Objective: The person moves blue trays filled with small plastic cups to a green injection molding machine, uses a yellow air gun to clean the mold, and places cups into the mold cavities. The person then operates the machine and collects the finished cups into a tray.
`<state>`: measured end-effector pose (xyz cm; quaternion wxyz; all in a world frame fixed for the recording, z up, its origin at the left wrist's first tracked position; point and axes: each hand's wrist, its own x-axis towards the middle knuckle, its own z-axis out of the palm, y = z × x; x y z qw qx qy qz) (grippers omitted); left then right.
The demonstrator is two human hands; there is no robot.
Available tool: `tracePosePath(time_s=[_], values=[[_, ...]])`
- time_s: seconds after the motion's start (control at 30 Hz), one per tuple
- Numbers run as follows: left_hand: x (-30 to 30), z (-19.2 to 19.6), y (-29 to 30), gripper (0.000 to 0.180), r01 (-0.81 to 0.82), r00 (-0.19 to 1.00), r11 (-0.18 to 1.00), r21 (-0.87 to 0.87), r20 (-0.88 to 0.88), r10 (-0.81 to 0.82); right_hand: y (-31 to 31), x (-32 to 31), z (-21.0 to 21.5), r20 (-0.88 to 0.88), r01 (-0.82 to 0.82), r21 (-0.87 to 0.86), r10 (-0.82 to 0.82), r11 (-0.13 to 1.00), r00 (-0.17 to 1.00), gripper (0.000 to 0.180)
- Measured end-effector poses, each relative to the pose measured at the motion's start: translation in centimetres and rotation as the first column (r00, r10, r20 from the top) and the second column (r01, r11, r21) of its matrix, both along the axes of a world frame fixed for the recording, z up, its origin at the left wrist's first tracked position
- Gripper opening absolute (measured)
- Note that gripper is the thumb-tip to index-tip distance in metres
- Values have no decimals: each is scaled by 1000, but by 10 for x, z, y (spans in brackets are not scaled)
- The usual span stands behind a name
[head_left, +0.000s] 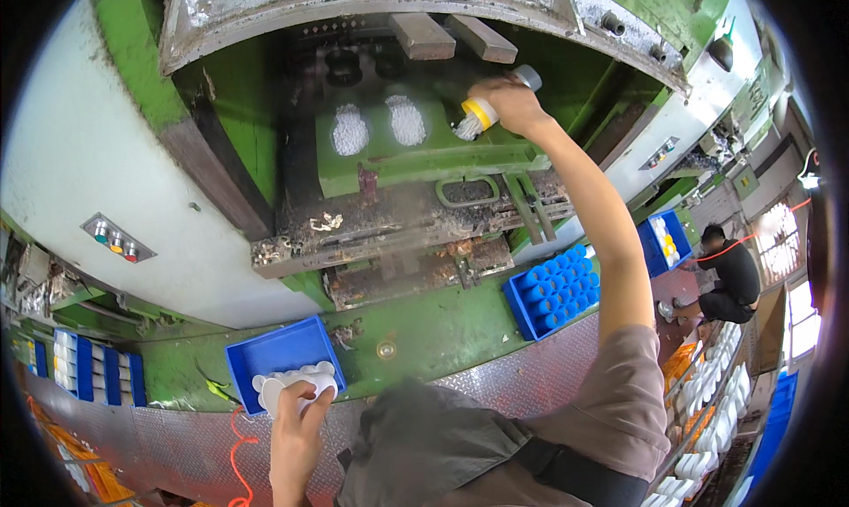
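My right hand (506,102) is wrapped round a white cylindrical container with a yellow rim (482,111). Tipped mouth-down, it pours white pellets (468,129) onto the right side of the green mould block (389,172). Two rounded hollows beside it hold heaps of pellets, a middle heap (407,122) and a left heap (350,131). Lower left, my left hand (299,411) grips a white cup (296,390) at the near edge of a blue bin (277,346). Several white cups or containers lie in that bin, partly hidden by the hand.
Two metal bars (423,36) jut over the mould block inside the press. A blue crate (520,311) of upright blue cylinders stands below right. An orange hose (237,458) trails on the tread-plate floor. Another person (730,272) crouches far right near a blue bin (665,243).
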<state>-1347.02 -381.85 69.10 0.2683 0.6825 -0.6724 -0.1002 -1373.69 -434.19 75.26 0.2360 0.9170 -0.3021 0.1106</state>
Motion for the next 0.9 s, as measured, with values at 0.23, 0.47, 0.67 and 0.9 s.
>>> tracePosePath(time_s=[0.23, 0.47, 0.67, 0.9], values=[[-8, 6, -4, 40, -70, 997, 997, -14, 12, 71, -41, 45, -14, 62, 245, -25, -243, 969, 968, 29], [-17, 28, -26, 42, -25, 997, 995, -96, 73, 33, -10, 49, -5, 187, 81, -440, 3, 894, 982, 26], [-32, 65, -66, 50, 214, 973, 927, -308, 150, -174, 188, 28, -3, 379, -474, 102, 406, 875, 831, 49], [-87, 102, -110, 38, 403, 776, 904, -143, -471, -420, 289, -18, 0, 439, -445, 851, 89, 278, 894, 78]])
